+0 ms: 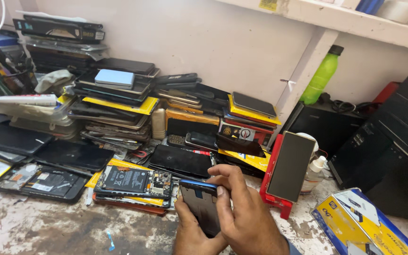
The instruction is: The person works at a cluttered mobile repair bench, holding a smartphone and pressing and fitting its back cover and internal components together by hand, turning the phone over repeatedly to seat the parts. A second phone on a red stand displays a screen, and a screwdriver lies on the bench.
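Left to right: one opened black phone (pixel 133 182) lies with its board bared on the worn bench. Your left hand (pixel 190 231) cradles one blue-edged dark phone (pixel 200 205) at bottom centre; your right hand (pixel 242 208) curls fingers over its top edge, casing not yet parted. One green plastic bottle (pixel 322 75) stands behind.

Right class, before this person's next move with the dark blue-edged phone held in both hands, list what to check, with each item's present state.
1. Left hand supports the dark blue-edged phone from below: ok.
2. Right hand grips its side, fingers over the top edge: ok.
3. Phone held above the stained white bench, apart from the opened phone with exposed battery: ok.
4. Phone powered off: cannot tell.
5. Red stand with propped dark panel stands close by the right hand: not ok.
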Action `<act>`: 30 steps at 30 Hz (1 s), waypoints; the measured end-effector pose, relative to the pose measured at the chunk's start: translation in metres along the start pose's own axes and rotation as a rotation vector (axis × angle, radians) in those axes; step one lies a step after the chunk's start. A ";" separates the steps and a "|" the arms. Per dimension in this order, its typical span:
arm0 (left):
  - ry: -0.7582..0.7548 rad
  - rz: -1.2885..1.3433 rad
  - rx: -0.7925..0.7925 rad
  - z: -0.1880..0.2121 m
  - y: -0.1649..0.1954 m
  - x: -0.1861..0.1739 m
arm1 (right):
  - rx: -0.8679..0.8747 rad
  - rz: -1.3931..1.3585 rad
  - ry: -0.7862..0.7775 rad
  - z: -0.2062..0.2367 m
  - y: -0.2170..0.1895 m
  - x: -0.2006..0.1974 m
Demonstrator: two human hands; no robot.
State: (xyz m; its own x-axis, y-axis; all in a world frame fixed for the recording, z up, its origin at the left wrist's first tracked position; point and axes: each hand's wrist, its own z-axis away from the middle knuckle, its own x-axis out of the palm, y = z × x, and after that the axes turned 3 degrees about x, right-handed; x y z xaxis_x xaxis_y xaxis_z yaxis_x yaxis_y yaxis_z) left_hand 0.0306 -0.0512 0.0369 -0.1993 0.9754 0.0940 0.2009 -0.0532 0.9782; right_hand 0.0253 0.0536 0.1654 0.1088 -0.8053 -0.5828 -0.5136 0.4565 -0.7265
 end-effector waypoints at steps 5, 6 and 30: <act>0.001 0.063 0.050 0.001 -0.009 -0.006 | -0.003 0.039 0.012 -0.009 0.006 0.010; 0.001 0.087 0.040 0.001 -0.010 -0.007 | -0.011 0.021 0.017 -0.011 0.008 0.011; -0.004 0.425 -0.094 -0.020 -0.007 -0.014 | 0.291 -0.184 -0.108 0.007 0.067 -0.001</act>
State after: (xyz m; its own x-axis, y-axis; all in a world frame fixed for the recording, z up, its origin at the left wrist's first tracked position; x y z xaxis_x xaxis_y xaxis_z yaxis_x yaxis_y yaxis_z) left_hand 0.0129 -0.0686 0.0322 -0.1140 0.8635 0.4913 0.1759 -0.4692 0.8654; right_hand -0.0030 0.0872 0.1149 0.2747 -0.8463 -0.4564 -0.2151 0.4085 -0.8871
